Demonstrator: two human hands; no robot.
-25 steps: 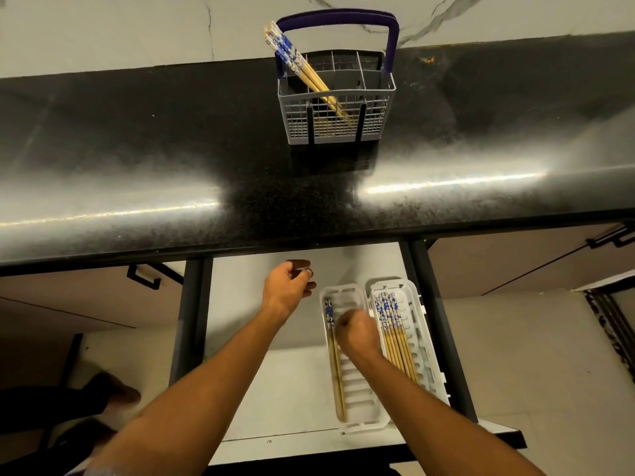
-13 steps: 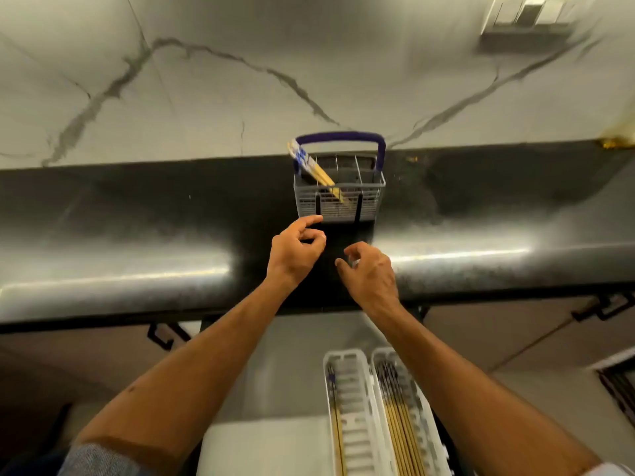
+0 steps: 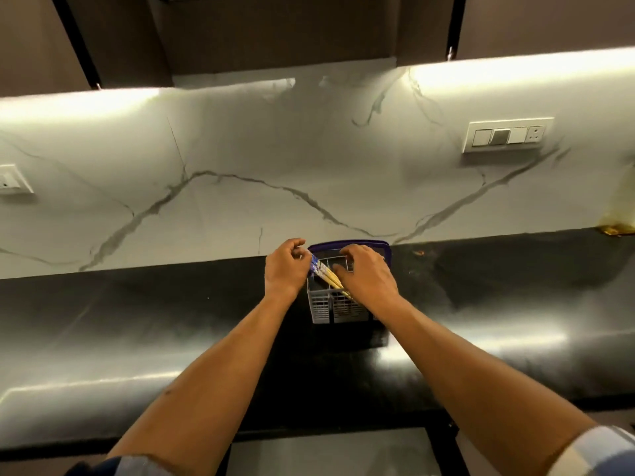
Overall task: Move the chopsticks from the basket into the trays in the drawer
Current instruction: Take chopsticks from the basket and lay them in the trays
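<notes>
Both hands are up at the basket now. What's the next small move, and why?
Probably lift the chopsticks up and out of the basket. The left hand is already pinching their blue patterned tops, and the right hand is at their shafts over the basket's compartments. They lean left with their lower ends inside, so drawing along that lean should free them for the drawer trays, which are out of view.

A glossy black bench (image 3: pixel 137 338) meets a white veined marble wall (image 3: pixel 240 159), lit by strips beneath dark cabinets (image 3: pixel 275 32); switch plate (image 3: pixel 508 135) at right.
</notes>
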